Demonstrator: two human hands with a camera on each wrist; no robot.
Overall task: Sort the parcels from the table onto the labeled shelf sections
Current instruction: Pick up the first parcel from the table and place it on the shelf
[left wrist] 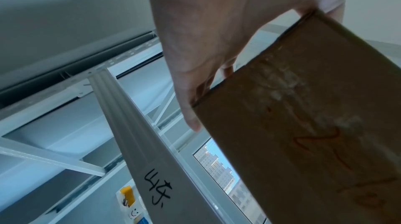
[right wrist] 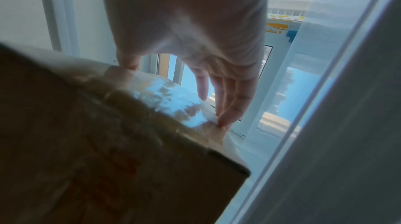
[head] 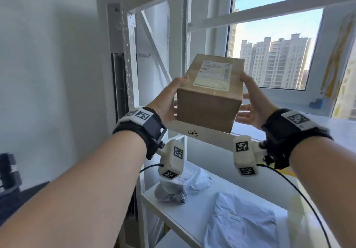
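I hold a brown cardboard box (head: 208,105) with a white shipping label on top between both hands, just above the front beam of a white shelf (head: 210,135). That beam carries a handwritten black label (left wrist: 157,186). My left hand (head: 167,101) grips the box's left side with the thumb over the top edge. My right hand (head: 254,103) touches the right side with straight, spread fingers (right wrist: 225,100), the thumb tip on the top corner. Both wrist views show the box (left wrist: 303,124) (right wrist: 108,142) from below, with red scribbles on its underside.
On the lower shelf board (head: 192,215) lie a crumpled grey mailer (head: 170,191), a clear bag (head: 198,178) and a flat grey mailer (head: 242,224). A perforated shelf upright (head: 131,64) stands left of the box. Behind the shelf is a window (head: 269,55). A dark object (head: 7,170) sits low left.
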